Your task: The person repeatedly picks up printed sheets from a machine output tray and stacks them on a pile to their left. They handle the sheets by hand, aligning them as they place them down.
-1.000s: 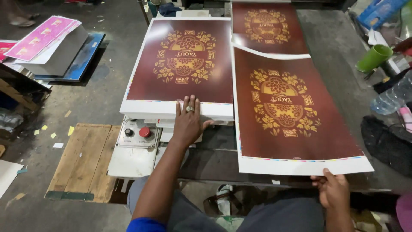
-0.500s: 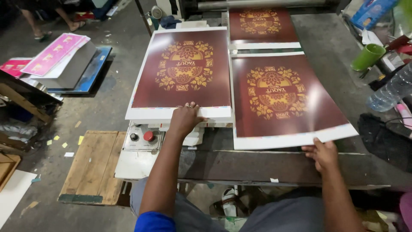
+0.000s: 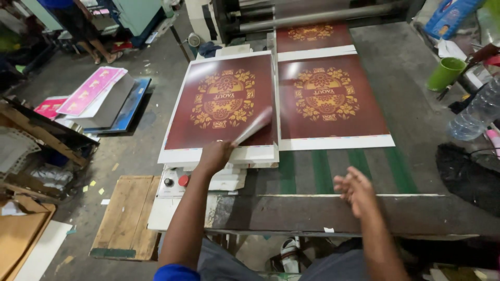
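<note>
The left hand (image 3: pixel 216 155) is closed on the near edge of the stack of printed sheets (image 3: pixel 221 106), and a blurred sheet corner (image 3: pixel 253 126) is raised just above the stack's near right part; whether that corner is pinched by the fingers cannot be told. The right hand (image 3: pixel 354 190) is held open and empty, fingers spread, above the green belts (image 3: pixel 323 170), near the white border of the loose sheet (image 3: pixel 329 99) but apart from it.

Step in hand, as judged from the pose: the stack is being squared or leafed at its near edge while 1 sheet lies delivered beside it. The next move is judged to call for a grip at the loose sheet's near border by the right hand, with the stack held steady by the left.

Pose: the left forearm is extended straight forward, wrist low, palm down on the stack edge. The right forearm is angled inward, wrist raised, palm turned left.

Relative to the stack:
- The loose sheet lies just beside it, to the right, on the tabletop (image 3: pixel 411 93).
- A 3rd sheet (image 3: pixel 312 35) lies beyond and right, under the rollers (image 3: pixel 312 18).
- A control box with a red button (image 3: pixel 183 180) sits directly in front of it.
- A green cup (image 3: pixel 445 74) and a plastic bottle (image 3: pixel 476 112) stand well apart, far right.
</note>
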